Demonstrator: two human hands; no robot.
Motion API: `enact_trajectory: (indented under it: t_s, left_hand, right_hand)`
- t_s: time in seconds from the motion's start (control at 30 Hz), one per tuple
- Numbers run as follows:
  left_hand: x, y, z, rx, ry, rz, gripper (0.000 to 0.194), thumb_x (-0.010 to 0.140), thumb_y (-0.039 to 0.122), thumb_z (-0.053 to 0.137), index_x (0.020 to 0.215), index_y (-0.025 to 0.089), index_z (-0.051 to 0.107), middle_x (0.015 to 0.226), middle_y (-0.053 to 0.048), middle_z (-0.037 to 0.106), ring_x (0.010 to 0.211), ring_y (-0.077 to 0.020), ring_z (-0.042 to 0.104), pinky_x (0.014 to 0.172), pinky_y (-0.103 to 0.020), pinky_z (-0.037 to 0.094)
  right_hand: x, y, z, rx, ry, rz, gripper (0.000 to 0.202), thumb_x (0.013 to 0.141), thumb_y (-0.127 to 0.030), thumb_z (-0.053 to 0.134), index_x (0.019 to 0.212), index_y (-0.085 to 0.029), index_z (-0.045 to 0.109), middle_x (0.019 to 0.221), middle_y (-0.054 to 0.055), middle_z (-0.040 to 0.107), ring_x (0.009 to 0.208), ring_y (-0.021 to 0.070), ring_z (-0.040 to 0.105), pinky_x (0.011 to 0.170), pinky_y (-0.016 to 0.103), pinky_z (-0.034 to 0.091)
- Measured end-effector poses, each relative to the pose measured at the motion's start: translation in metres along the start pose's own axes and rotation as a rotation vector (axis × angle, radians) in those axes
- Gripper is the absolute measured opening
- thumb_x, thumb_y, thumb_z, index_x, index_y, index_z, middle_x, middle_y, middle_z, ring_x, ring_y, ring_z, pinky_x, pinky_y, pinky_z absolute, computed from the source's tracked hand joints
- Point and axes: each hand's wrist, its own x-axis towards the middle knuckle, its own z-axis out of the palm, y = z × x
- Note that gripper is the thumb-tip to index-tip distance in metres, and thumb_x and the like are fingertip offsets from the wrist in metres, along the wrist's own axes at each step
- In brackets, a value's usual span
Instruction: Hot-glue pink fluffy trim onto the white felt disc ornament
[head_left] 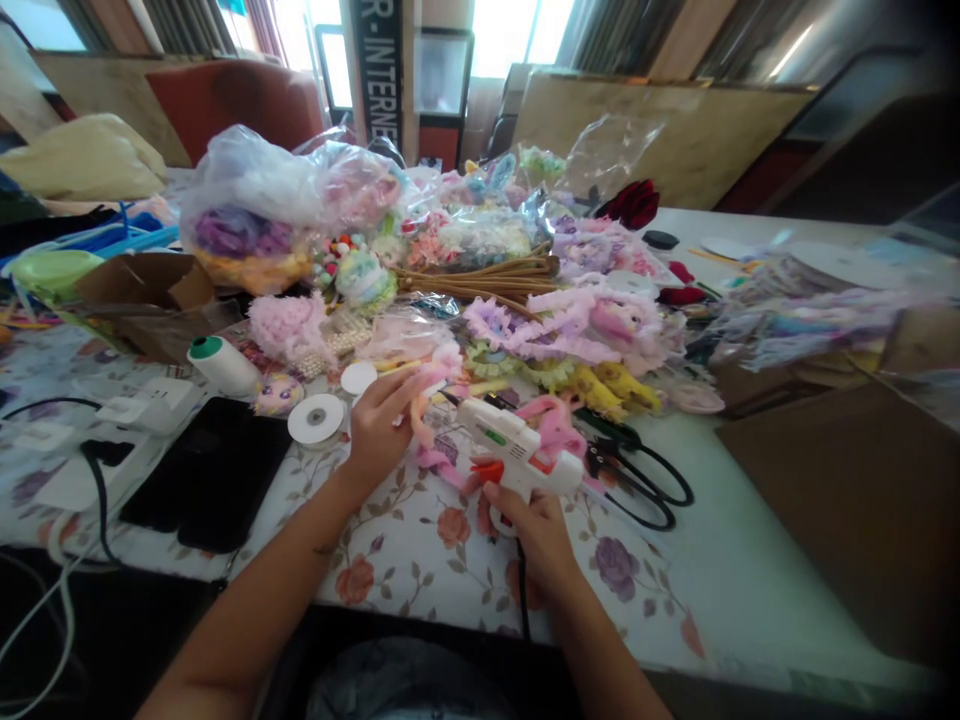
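Observation:
My right hand (536, 530) grips a white hot glue gun (499, 430) by its handle, fingers at the orange trigger. The gun's nozzle points left, close to my left hand (381, 425). Pinched in the left fingers is a pink fuzzy chenille piece (442, 368); part of it is hidden behind the hand. Below the gun's nozzle, peach and pink fuzzy strips (424, 425) lie on the flowered cloth. Another pink fuzzy strip (555, 425) lies behind the gun. Black-handled scissors (645, 480) rest to the right.
A ribbon spool (316, 420), a thread cone (223, 366) and a black phone-like slab (210, 475) lie left, beside a power strip (97, 470) with cables. Craft materials, brown stems (472, 285) and plastic bags (262, 180) pile up behind. A cardboard box (840, 470) stands right.

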Motion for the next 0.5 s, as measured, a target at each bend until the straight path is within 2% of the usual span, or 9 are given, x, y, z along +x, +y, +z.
enact_trajectory:
  t_s: [0.07, 0.2, 0.27, 0.3, 0.37, 0.4, 0.5]
  left_hand:
    - [0.000, 0.002, -0.002, 0.030, 0.080, 0.033, 0.039, 0.084, 0.013, 0.066, 0.121, 0.025, 0.066, 0.116, -0.008, 0.071, 0.106, -0.0214, 0.068, 0.092, -0.035, 0.056]
    - [0.002, 0.005, -0.009, 0.127, 0.347, -0.164, 0.045, 0.083, 0.020, 0.070, 0.127, 0.024, 0.061, 0.114, -0.008, 0.071, 0.102, -0.0219, 0.069, 0.091, -0.036, 0.056]
    - [0.003, 0.005, -0.015, 0.198, 0.430, -0.080, 0.049, 0.082, 0.021, 0.071, 0.130, 0.024, 0.059, 0.116, -0.009, 0.070, 0.104, -0.0234, 0.068, 0.092, -0.038, 0.055]
    - [0.004, 0.004, -0.017, 0.220, 0.425, 0.029, 0.049, 0.082, 0.021, 0.071, 0.129, 0.024, 0.059, 0.117, -0.009, 0.070, 0.106, -0.0245, 0.067, 0.091, -0.038, 0.055]
    - [0.004, 0.002, -0.019, 0.217, 0.337, 0.222, 0.046, 0.084, 0.019, 0.068, 0.128, 0.026, 0.060, 0.118, -0.009, 0.069, 0.108, -0.0256, 0.067, 0.090, -0.039, 0.055]
    - [0.004, 0.001, -0.018, 0.201, 0.281, 0.259, 0.044, 0.085, 0.017, 0.066, 0.127, 0.026, 0.061, 0.117, -0.009, 0.069, 0.107, -0.0252, 0.067, 0.088, -0.038, 0.056]
    - [0.005, -0.002, -0.013, 0.148, 0.206, 0.151, 0.044, 0.084, 0.013, 0.066, 0.126, 0.025, 0.062, 0.114, -0.010, 0.070, 0.104, -0.0235, 0.067, 0.087, -0.037, 0.056]
  right_hand:
    - [-0.003, 0.005, -0.004, 0.012, -0.024, -0.031, 0.024, 0.079, -0.032, 0.069, 0.099, -0.020, 0.070, 0.079, 0.003, 0.070, 0.048, 0.0096, 0.054, 0.045, 0.023, 0.039]
    - [-0.004, 0.013, -0.013, 0.021, -0.068, -0.112, 0.021, 0.084, -0.033, 0.064, 0.099, -0.020, 0.069, 0.082, 0.004, 0.070, 0.051, 0.0102, 0.055, 0.048, 0.025, 0.042]
    - [-0.003, 0.014, -0.015, 0.026, -0.067, -0.132, 0.020, 0.086, -0.033, 0.062, 0.100, -0.021, 0.069, 0.081, 0.004, 0.070, 0.051, 0.0104, 0.056, 0.048, 0.025, 0.043]
    - [-0.003, 0.013, -0.015, 0.029, -0.064, -0.140, 0.020, 0.086, -0.033, 0.061, 0.101, -0.021, 0.068, 0.080, 0.004, 0.070, 0.051, 0.0107, 0.056, 0.048, 0.025, 0.043]
    - [-0.002, 0.012, -0.015, 0.031, -0.056, -0.156, 0.021, 0.085, -0.032, 0.061, 0.101, -0.021, 0.068, 0.079, 0.004, 0.069, 0.051, 0.0115, 0.057, 0.047, 0.025, 0.044]
    - [-0.003, 0.012, -0.015, 0.031, -0.050, -0.162, 0.021, 0.085, -0.032, 0.061, 0.101, -0.021, 0.068, 0.078, 0.004, 0.069, 0.051, 0.0115, 0.056, 0.046, 0.025, 0.044]
    - [-0.003, 0.010, -0.015, 0.017, -0.037, -0.160, 0.021, 0.085, -0.033, 0.060, 0.100, -0.021, 0.068, 0.079, 0.004, 0.069, 0.048, 0.0099, 0.052, 0.045, 0.025, 0.043]
